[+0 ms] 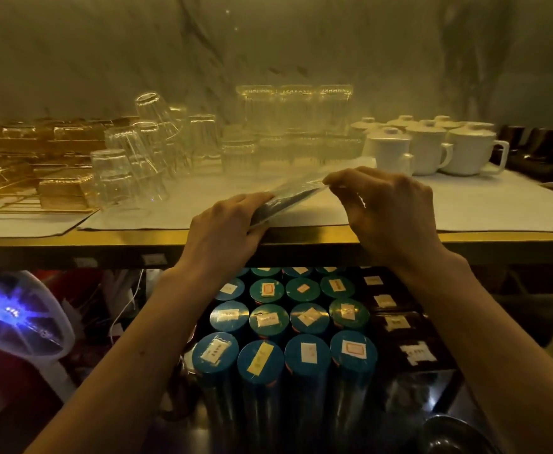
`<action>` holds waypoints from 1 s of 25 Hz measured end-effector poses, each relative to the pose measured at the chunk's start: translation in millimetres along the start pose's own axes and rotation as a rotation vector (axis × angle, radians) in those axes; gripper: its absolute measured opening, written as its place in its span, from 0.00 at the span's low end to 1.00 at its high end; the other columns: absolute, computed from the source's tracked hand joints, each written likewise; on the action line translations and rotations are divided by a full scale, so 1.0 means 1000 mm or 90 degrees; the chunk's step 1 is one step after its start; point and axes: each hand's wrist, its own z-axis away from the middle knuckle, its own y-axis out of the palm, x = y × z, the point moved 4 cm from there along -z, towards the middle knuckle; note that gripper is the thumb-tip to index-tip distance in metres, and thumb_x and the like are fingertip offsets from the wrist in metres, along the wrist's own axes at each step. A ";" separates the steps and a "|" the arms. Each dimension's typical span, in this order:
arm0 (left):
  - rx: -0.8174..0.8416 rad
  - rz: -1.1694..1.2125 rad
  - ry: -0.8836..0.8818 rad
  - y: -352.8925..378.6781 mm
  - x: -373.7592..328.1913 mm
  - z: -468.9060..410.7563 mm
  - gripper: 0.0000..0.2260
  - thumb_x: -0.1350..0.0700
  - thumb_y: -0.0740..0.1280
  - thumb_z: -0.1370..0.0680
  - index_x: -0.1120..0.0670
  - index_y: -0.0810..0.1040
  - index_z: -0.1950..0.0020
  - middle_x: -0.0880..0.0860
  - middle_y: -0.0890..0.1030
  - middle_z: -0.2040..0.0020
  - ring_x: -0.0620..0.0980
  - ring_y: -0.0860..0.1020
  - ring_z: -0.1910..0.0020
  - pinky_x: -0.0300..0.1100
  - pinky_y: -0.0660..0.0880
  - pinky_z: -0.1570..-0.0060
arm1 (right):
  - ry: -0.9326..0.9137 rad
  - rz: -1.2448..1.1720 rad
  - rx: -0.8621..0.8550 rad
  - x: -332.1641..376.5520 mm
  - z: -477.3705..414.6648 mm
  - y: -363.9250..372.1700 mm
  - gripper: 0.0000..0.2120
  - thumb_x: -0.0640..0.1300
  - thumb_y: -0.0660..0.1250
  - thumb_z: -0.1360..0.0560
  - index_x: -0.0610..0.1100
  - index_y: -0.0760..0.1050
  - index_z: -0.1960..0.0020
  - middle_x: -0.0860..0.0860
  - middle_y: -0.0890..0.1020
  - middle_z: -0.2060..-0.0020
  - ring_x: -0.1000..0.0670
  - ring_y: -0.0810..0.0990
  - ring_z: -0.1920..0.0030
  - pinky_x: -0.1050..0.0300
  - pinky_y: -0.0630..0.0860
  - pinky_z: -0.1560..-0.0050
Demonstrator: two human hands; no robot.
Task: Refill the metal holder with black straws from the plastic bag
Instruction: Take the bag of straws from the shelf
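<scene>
Nearest the camera, below the counter edge, stand rows of teal-lidded canisters (pixel 262 322) with small paper labels on their lids, dark labelled boxes (pixel 396 322) beside them on the right, and a white device with a blue glowing centre (pixel 13 312) at the left. Both forearms reach up over these to the brass-coloured counter edge (pixel 105 237). The left hand (pixel 222 227) grips the near end of a clear plastic bag (pixel 288 196) of black straws, fingers curled over its top and thumb under it at the counter edge. The right hand (pixel 390 208) pinches the bag's far, upper end between thumb and fingertips, the other fingers bent down. The bag lies slanted between the two hands, just above the white mat (pixel 465 204) covering the counter. Farther back stand upturned clear glasses (pixel 131 162) in the middle and left, gold-coloured trays (pixel 23 152) at far left, and lidded white mugs (pixel 432 149) on the right, against a marbled wall (pixel 268 44).
</scene>
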 end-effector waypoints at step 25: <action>0.018 0.534 -0.066 -0.128 -0.011 0.141 0.10 0.55 0.67 0.22 0.48 0.78 0.41 0.46 0.83 0.51 0.38 0.81 0.51 0.31 0.78 0.55 | 0.491 -0.627 0.082 0.131 0.070 -0.053 0.44 0.56 0.74 0.37 0.50 0.59 0.26 0.47 0.68 0.27 0.48 0.67 0.28 0.43 0.68 0.30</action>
